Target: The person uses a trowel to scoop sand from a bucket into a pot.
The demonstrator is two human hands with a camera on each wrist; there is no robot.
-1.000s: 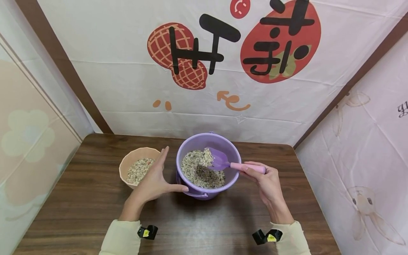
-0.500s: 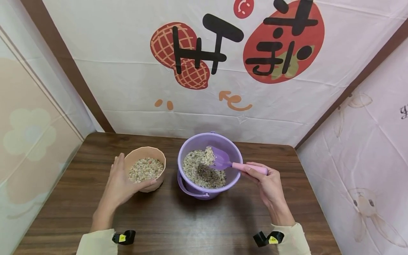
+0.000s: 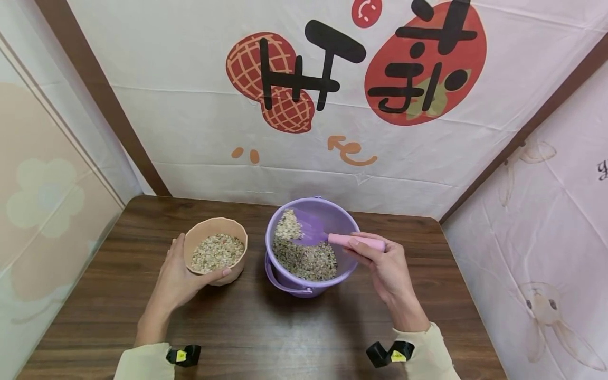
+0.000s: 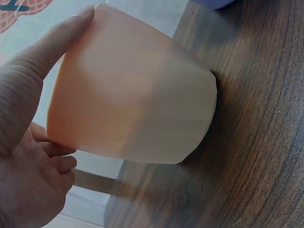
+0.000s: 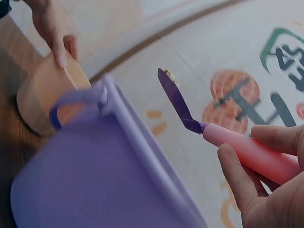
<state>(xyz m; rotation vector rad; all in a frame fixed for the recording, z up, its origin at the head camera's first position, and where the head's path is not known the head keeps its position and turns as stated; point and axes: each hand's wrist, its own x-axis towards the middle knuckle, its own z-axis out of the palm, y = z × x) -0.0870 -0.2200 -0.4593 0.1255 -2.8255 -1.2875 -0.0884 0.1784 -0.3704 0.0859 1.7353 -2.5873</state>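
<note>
This looks like a small staged booth rather than a real room. Printed cartoon cloth backdrops (image 3: 304,105) enclose a wooden table (image 3: 266,327) on three sides.

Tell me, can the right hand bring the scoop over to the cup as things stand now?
Probably yes. The right hand holds the scoop loaded above the bucket, and the cup stands just beside it, open on top, steadied by the left hand. Nothing lies between.

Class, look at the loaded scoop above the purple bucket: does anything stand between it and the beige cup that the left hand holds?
Nothing visible blocks the way. The scoop sits over the bucket; the cup, held by the left hand, stands just left of it, mouth open. Only the bucket's near rim lies between.
</note>
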